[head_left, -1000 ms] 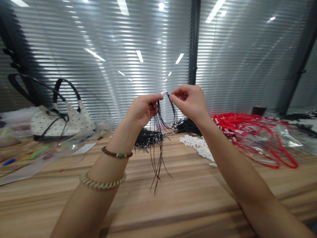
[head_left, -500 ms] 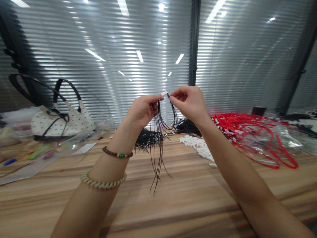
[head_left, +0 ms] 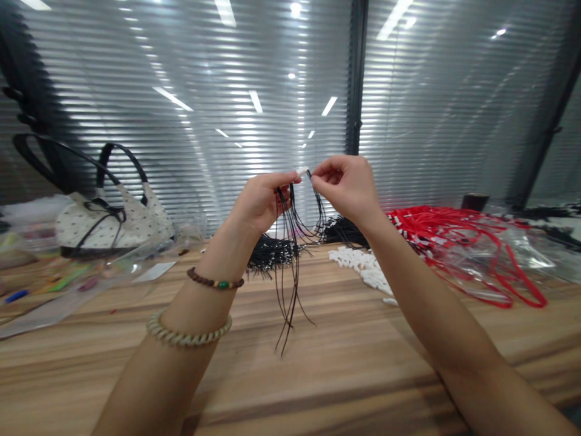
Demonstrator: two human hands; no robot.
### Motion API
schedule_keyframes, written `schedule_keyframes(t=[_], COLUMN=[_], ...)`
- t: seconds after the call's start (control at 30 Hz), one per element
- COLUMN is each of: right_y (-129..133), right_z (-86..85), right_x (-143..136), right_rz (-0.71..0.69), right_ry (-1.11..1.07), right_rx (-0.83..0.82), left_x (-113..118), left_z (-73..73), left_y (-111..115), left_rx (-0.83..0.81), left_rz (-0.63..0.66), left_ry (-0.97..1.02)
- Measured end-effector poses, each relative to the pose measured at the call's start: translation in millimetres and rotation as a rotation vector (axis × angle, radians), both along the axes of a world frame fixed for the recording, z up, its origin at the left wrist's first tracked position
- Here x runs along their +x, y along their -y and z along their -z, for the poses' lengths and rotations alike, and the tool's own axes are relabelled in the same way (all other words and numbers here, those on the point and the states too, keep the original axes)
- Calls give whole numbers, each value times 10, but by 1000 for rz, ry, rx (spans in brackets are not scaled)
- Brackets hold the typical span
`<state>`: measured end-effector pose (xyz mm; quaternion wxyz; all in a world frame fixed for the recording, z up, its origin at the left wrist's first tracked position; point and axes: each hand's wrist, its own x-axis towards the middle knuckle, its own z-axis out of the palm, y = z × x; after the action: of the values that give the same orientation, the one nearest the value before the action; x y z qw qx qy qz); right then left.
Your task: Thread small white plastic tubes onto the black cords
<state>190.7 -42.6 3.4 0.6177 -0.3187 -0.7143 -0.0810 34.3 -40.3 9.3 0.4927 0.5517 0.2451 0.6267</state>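
Above the table, my left hand (head_left: 265, 200) is closed, pinching a small white plastic piece (head_left: 302, 172) between thumb and forefinger. Several thin black cords (head_left: 290, 266) hang down from that same hand, and some loop across toward the right. My right hand (head_left: 347, 184) is closed too, its thumb and forefinger pinching the black cords at the right end of the white piece. Behind the hands lies a bundle of black cords (head_left: 271, 254) with shiny tips. A pile of small white plastic pieces (head_left: 363, 266) is spread on the table beyond my right forearm.
Red straps (head_left: 436, 227) and clear plastic bags (head_left: 481, 260) are heaped at the right. More black cords (head_left: 342, 230) lie behind my right wrist. A white dotted handbag (head_left: 113, 227) stands at the left on the wooden table (head_left: 354, 375), near a blue pen-like item (head_left: 17, 296).
Almost nothing differs. Both hands keep their pinch at the white piece, and the view has shifted very slightly.
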Motion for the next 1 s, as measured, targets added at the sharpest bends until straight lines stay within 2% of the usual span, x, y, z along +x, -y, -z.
schedule_keyframes(t=[0.27, 0.77, 1.0], right_y=[-9, 32, 61], right_z=[3, 18, 32], right_x=[-2, -22, -47], right_rz=[27, 176, 311], right_ry=[18, 106, 244], right_rx=[4, 95, 175], left_x=[5, -3, 5], left_z=[-3, 13, 4], left_y=[10, -3, -3], left_rx=[4, 32, 30], left_rz=[-17, -9, -41], left_ry=[-6, -25, -63])
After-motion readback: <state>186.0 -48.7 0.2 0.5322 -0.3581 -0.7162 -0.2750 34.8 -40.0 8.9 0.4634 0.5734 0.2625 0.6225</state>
